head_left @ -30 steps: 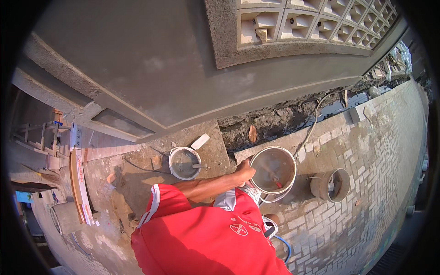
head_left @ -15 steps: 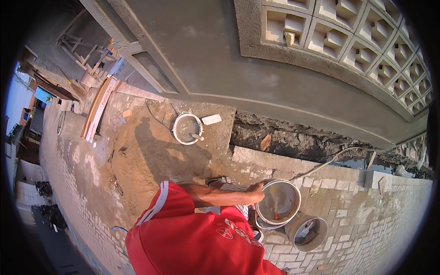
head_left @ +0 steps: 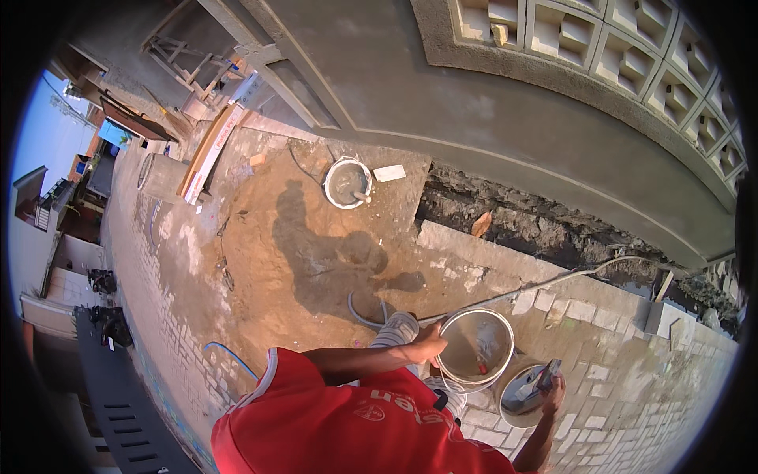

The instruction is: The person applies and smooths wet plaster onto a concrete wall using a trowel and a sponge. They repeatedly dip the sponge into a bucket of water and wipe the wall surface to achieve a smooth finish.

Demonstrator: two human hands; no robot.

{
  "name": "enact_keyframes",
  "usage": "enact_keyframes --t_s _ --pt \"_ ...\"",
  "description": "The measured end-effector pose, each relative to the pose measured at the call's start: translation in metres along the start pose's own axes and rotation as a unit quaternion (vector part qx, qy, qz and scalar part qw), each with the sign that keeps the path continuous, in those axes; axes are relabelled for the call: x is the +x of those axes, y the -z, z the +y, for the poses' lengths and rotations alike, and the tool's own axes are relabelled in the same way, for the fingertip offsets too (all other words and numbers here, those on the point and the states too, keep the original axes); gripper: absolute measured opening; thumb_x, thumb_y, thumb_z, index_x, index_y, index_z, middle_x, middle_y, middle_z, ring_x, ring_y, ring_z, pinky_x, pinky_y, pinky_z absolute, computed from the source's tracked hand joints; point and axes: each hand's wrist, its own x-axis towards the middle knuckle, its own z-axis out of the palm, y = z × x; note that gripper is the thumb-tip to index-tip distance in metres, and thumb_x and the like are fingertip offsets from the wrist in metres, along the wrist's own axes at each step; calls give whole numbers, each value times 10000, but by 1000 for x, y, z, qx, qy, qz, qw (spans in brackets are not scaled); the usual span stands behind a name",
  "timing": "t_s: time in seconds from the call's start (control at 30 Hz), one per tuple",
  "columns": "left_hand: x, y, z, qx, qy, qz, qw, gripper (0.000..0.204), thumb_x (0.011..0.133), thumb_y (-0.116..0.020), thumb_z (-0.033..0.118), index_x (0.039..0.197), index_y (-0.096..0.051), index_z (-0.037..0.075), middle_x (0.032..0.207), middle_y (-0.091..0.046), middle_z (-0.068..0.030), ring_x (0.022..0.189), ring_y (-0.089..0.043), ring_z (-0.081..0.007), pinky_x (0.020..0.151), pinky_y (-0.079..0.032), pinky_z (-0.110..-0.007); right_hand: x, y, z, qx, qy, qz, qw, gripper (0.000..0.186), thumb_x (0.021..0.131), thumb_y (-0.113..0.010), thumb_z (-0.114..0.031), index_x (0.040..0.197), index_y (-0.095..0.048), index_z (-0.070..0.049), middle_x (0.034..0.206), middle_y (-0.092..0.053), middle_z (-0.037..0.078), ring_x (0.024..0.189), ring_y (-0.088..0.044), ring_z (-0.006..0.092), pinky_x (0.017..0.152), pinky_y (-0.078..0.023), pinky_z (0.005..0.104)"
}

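Brick paving [head_left: 616, 371], grey wall [head_left: 505, 134], perhaps mortar bucket [head_left: 476, 347]

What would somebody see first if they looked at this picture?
Probably the red shirt at the bottom, with the left hand gripping the rim of a white bucket. Beside it, the right hand holds a tool over a smaller bucket. Behind runs a long grey wall.

Both bare forearms enter from the lower middle of the frame, out of short red sleeves. The left arm runs level toward the right, and the left hand [head_left: 429, 345] just below centre has its fingers curled shut in a grip. The right arm rises from the lower right edge, and the right hand [head_left: 552, 389] has its fingers closed in a grasp.
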Motion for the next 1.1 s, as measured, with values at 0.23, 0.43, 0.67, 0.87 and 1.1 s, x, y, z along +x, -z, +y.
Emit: enact_keyframes --t_s 0.23,0.43,0.67,0.87,1.1 --pt "-26 6 -32 -83 -44 25 995 727 755 -414 -34 1459 -294 98 1320 -460 -243 980 -615 -411 496 -620 -413 -50 37 50 -43 -77 10 996 465 806 -555 -413 1196 -594 -163 879 -611 42 691 -597 165 538 -483 320" --pt "-38 26 -48 -137 -43 8 990 713 746 -428 -20 1442 -320 95 1243 -493 -197 940 -613 -352 510 -619 -420 -123 31 57 -122 -136 -29 983 522 760 -580 -420 1199 -595 -138 847 -590 42 686 -580 170 571 -492 320" --pt "-2 35 -58 -100 -9 54 994 698 747 -429 -15 1429 -348 105 1248 -513 -202 945 -629 -345 509 -614 -421 -134 6 48 -119 -180 -13 976 499 755 -589 -389 1185 -599 -136 840 -586 21 706 -578 157 613 -491 335" --pt "61 34 -58 -85 23 55 995 735 775 -441 -14 1470 -293 174 1322 -497 -196 967 -638 -372 527 -619 -432 -112 -8 46 -109 -200 -63 972 527 756 -575 -394 1225 -595 -155 871 -582 18 702 -555 152 607 -471 330" --pt "168 34 -37 88 53 74 992 697 799 -437 15 1460 -326 203 1171 -608 -231 731 -679 -373 448 -582 -383 -67 -45 29 -127 -187 -22 974 597 767 -555 -385 1280 -543 -82 1058 -597 85 833 -586 211 570 -514 369"
